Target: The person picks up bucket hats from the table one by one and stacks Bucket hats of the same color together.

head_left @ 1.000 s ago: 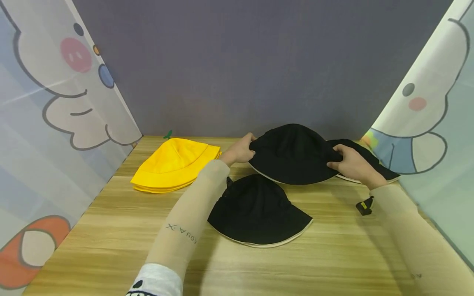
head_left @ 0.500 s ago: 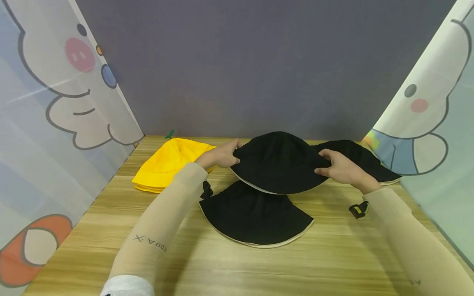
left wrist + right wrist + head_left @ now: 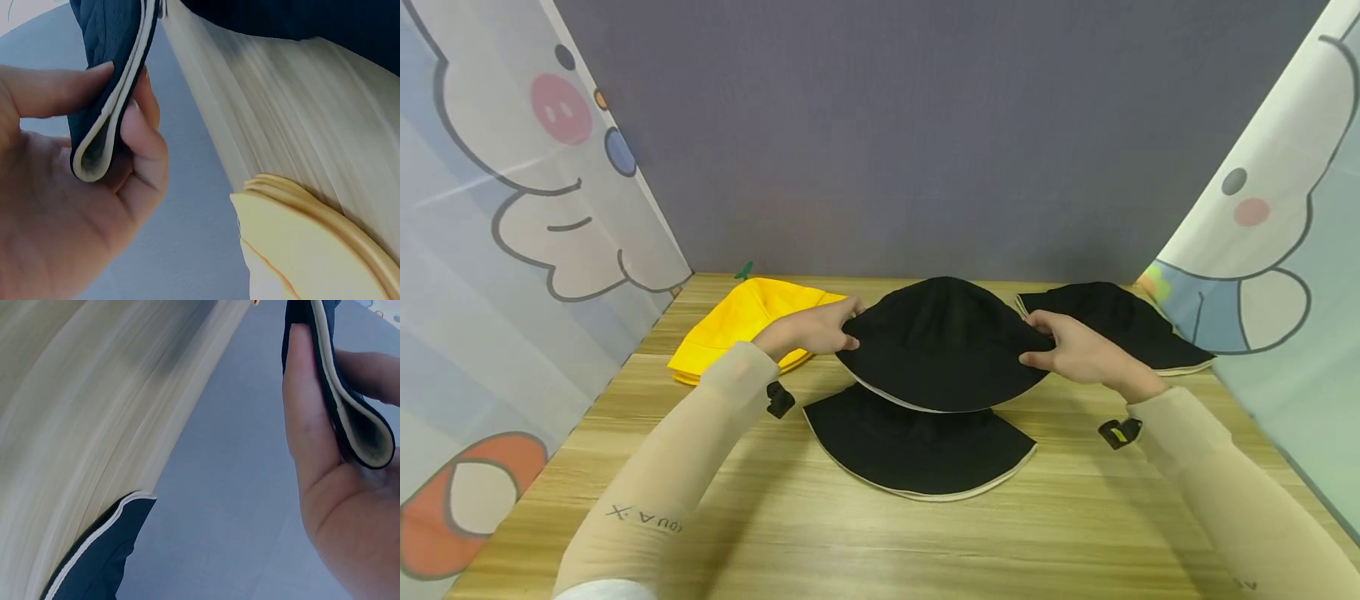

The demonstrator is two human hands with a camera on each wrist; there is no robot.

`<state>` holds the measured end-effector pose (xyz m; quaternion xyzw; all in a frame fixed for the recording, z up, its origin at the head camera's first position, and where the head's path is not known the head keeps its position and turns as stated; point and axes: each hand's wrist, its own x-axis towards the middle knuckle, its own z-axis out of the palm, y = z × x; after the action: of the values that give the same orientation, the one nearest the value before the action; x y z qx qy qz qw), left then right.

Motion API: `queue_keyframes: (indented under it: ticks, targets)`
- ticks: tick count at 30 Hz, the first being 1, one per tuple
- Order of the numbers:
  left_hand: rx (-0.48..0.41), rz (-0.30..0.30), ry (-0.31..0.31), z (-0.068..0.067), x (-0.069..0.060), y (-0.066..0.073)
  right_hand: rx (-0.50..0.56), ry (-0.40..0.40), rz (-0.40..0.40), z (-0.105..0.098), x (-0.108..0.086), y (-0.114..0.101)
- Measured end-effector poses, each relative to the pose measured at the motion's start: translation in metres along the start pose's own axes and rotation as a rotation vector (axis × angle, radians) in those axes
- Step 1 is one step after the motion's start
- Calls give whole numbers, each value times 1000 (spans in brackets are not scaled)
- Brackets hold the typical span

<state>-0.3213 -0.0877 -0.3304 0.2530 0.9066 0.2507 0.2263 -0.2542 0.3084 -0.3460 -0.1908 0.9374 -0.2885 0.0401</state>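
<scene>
Between both hands a black bucket hat (image 3: 946,346) with a pale-edged brim is held up, folded flat. My left hand (image 3: 820,327) pinches its left brim end between thumb and fingers; the left wrist view shows the doubled brim (image 3: 94,164) in that grip. At the opposite end my right hand (image 3: 1078,350) pinches the brim, also seen folded in the right wrist view. Below and in front, a second black bucket hat (image 3: 925,457) lies on the table, its crown partly hidden behind the held hat.
Yellow bucket hats (image 3: 730,333) lie stacked at the back left, partly behind my left hand. Another black hat (image 3: 1112,321) lies at the back right, near the printed side curtain (image 3: 1247,250). A grey wall (image 3: 925,142) rises behind the wooden table (image 3: 880,550).
Both hands have carried the held black hat left and down toward me, so it now overlaps the lying hat's crown in view. More of the back right hat shows.
</scene>
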Motion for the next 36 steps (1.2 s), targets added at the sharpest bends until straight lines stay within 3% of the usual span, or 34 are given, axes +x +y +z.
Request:
queue_keyframes:
  ticks: [9, 16, 21, 29, 36]
  targets:
    - [38, -1, -45, 10, -23, -2, 1, -82, -77, 10, -8, -11]
    - [77, 69, -58, 19, -41, -3, 116, -155, -131, 18, -14, -14]
    - [78, 105, -63, 24, -49, -7, 100, -160, -159, 25, -19, -15]
    - [62, 110, -78, 37, -55, -12, 93, -190, -156, 35, -28, -14]
    - [106, 82, -113, 54, -50, -18, 68, -230, -143, 51, -31, -10]
